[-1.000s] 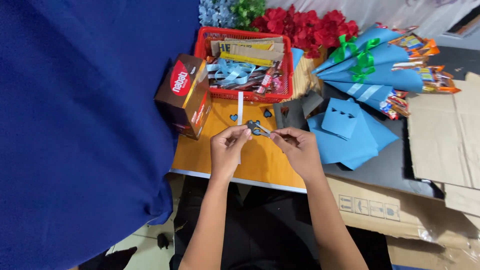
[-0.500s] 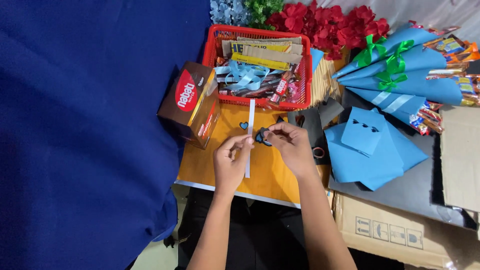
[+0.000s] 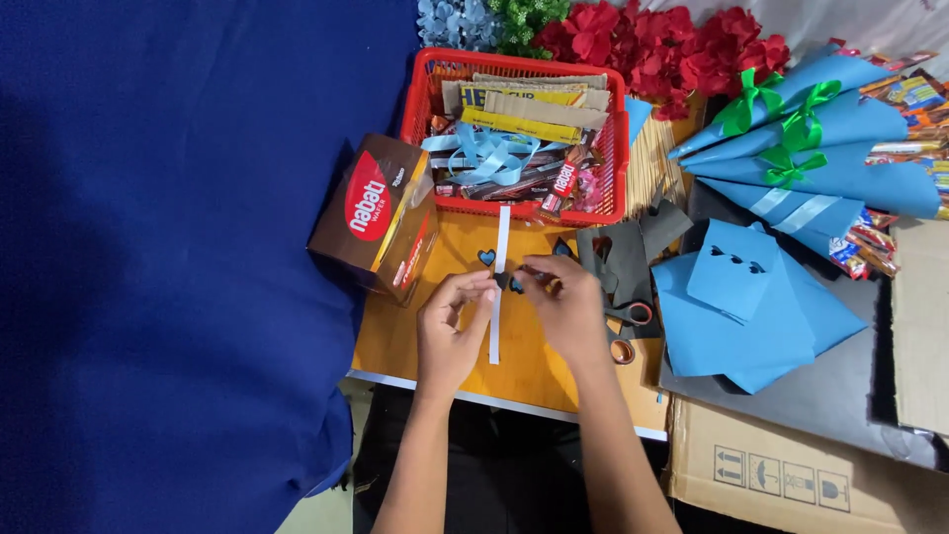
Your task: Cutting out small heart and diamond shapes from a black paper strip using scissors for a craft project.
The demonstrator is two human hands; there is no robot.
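At the far left we see a wide blue cloth (image 3: pixel 178 267), and beside it a brown snack box (image 3: pixel 381 218) tilted at the edge of the orange bench (image 3: pixel 415 336). Our left hand (image 3: pixel 450 331) comes next, its grip pinched shut on a narrow white paper strip (image 3: pixel 497 297) that runs straight up toward the red basket (image 3: pixel 514 133). A small blue heart (image 3: pixel 486 257) lies on the bench just left of the strip. At the strip's right edge sits a small dark heart cutout (image 3: pixel 514 285), pinched between the fingertips of our right hand (image 3: pixel 568 307), so both grips meet at the strip. Further right lie scissors (image 3: pixel 623 321) with orange handles, then folded blue paper sheets (image 3: pixel 751 307).
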